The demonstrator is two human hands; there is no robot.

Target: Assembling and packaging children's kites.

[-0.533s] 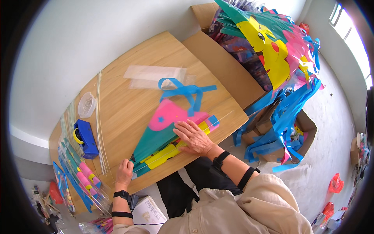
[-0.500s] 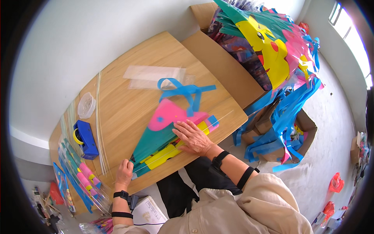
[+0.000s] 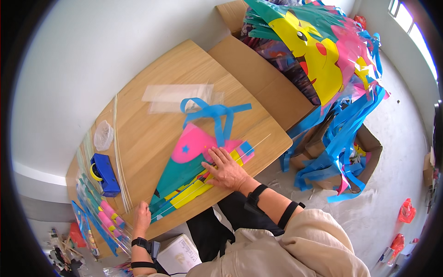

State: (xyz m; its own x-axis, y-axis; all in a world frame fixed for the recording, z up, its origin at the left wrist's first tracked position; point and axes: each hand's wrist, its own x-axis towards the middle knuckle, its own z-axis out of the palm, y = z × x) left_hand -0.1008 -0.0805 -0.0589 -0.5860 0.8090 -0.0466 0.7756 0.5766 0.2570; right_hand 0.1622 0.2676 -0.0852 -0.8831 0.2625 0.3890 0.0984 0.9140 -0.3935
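A kite (image 3: 177, 173) of thin green, pink and yellow sheet lies folded along the table's near edge. My right hand (image 3: 226, 171) rests flat on it, fingers spread, near the pink part. A thin pale rod (image 3: 259, 143) runs along the kite's near side and sticks out past its right end. At the kite's pointed left end, my left hand (image 3: 142, 217) is closed with fingers pressed together; what they hold is hidden. Blue ribbon tails (image 3: 214, 111) lie in loops beyond the kite.
Clear plastic sleeves (image 3: 177, 96), a clear tub (image 3: 104, 135), a blue tape dispenser (image 3: 106, 175) and thin rods (image 3: 117, 161) lie on the wooden table (image 3: 152, 120). Rolled kites (image 3: 108, 214) are at left. Cardboard boxes (image 3: 258, 81) with a kite pile (image 3: 314, 51) and ribbons (image 3: 339, 145) stand right.
The view has shifted slightly. My left hand has drawn a little to the left, away from the kite's pointed end. My right hand stays on the kite.
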